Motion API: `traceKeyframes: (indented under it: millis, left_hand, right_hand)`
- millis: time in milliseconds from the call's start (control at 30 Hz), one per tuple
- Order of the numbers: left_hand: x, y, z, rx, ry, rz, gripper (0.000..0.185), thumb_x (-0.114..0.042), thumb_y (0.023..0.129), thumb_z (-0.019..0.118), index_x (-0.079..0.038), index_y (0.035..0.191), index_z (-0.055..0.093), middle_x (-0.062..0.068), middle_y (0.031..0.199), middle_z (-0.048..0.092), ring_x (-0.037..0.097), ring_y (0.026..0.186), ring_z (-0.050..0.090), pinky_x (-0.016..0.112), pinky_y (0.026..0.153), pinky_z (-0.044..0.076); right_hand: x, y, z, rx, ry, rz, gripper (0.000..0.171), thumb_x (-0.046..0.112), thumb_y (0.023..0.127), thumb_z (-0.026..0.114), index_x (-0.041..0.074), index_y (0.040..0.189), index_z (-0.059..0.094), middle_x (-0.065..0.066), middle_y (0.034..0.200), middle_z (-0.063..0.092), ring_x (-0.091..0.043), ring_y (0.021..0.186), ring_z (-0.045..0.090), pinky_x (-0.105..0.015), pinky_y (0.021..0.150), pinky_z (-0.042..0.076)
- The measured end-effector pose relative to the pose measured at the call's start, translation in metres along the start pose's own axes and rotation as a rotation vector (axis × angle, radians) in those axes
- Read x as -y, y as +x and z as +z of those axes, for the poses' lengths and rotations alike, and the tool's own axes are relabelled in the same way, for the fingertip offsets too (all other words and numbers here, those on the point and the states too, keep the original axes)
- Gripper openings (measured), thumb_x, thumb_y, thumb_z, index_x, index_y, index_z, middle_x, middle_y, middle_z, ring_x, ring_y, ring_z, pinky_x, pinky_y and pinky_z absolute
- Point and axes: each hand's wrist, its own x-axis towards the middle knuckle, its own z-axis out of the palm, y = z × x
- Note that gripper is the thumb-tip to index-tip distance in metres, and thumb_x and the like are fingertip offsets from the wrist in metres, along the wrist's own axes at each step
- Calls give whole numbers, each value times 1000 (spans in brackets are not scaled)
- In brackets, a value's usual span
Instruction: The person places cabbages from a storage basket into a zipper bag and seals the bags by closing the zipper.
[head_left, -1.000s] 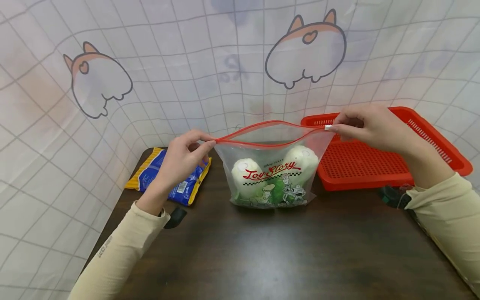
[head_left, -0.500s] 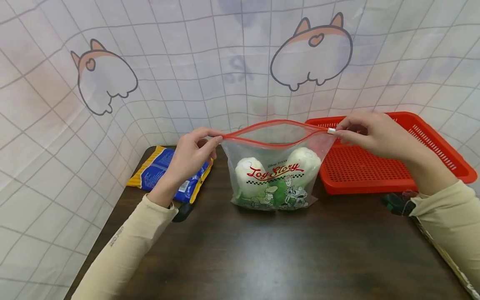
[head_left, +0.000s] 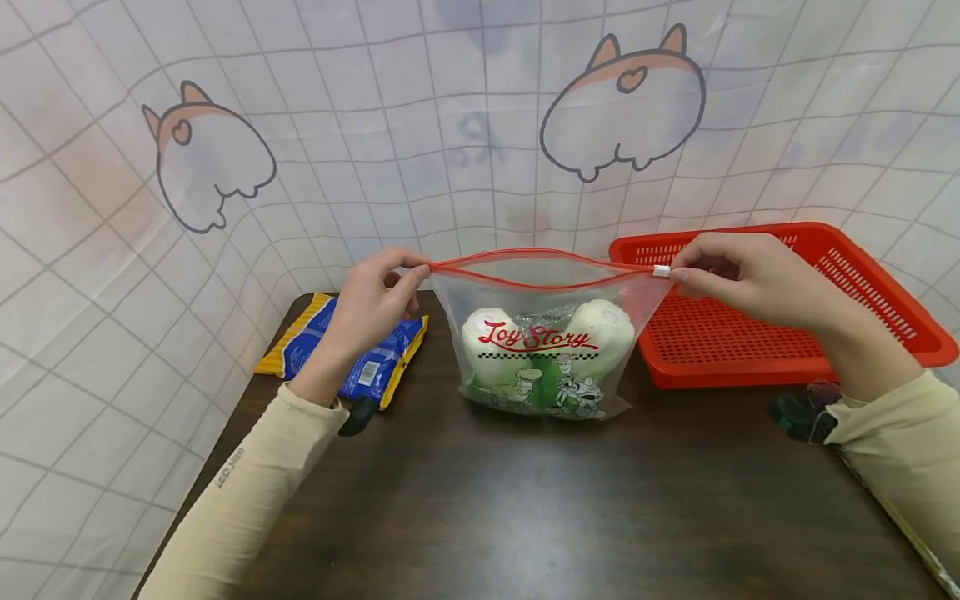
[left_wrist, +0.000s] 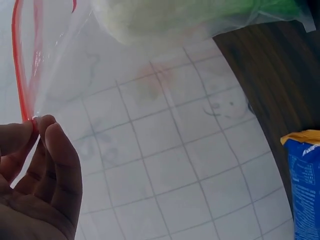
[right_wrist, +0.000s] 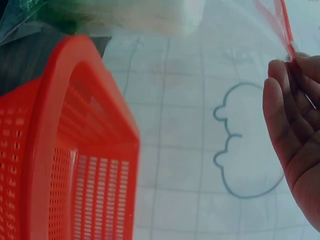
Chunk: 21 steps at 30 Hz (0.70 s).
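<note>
A clear zip bag (head_left: 540, 296) with a red top strip and "Toy Story" print stands on the dark table, its mouth gaping slightly. Inside are two pale, round-ended things (head_left: 603, 329) with green lower parts; the film blurs their kind. My left hand (head_left: 375, 300) pinches the left end of the red strip between thumb and forefinger, as the left wrist view also shows. At the opposite end, my right hand (head_left: 738, 271) pinches the strip's corner beside a white slider (head_left: 661, 271). In the right wrist view, the fingers (right_wrist: 280, 105) hold that corner.
A red perforated basket (head_left: 738, 375) sits behind and below the right hand. Beneath the left forearm lies a blue and yellow packet (head_left: 367, 375). A grid-patterned cloth (head_left: 360, 125) hangs at the back and left of the table (head_left: 510, 517).
Over the last half second both hands have shifted slightly left with the bag's top, and its mouth has narrowed. Earlier the view itself shifted a little. Both grips have stayed on the strip.
</note>
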Motion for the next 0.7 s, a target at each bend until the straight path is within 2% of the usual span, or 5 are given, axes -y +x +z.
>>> traceKeyframes:
  millis: [267, 400, 500, 600, 700]
  left_hand:
    - [7, 5, -5, 19, 35, -4, 25, -25, 102, 54, -9, 114, 68, 7, 86, 63, 23, 62, 61, 29, 55, 49]
    - [7, 7, -3, 6, 33, -7, 24, -24, 102, 54, -8, 114, 68, 8, 92, 63, 21, 62, 61, 31, 56, 50]
    - [3, 8, 2, -32, 49, 3, 24, -21, 101, 54, -7, 114, 68, 10, 102, 65, 21, 73, 64, 34, 61, 51]
    - [-7, 11, 10, -99, 80, 67, 24, -14, 100, 55, -4, 117, 67, 12, 112, 63, 24, 89, 62, 38, 71, 50]
    - [-24, 16, 21, -192, 107, 195, 24, -7, 97, 55, -1, 117, 66, 16, 115, 61, 29, 102, 57, 42, 84, 47]
  right_hand:
    - [6, -1, 5, -63, -31, -52, 15, 6, 87, 73, 19, 94, 69, 11, 80, 64, -6, 66, 54, -17, 61, 43]
    - [9, -3, 6, -69, -12, -21, 14, 6, 88, 72, 18, 93, 69, 10, 80, 64, -7, 66, 54, -16, 61, 44]
    - [14, -4, 9, -78, 20, 10, 13, 6, 88, 71, 18, 93, 70, 8, 82, 64, -7, 67, 56, -15, 62, 45]
    - [19, -3, 13, -98, 27, 13, 12, 6, 88, 71, 16, 94, 71, 7, 84, 65, -6, 69, 57, -13, 64, 45]
    - [21, -1, 16, -120, 29, 25, 9, 7, 89, 70, 15, 94, 71, 7, 84, 65, -5, 71, 57, -12, 66, 45]
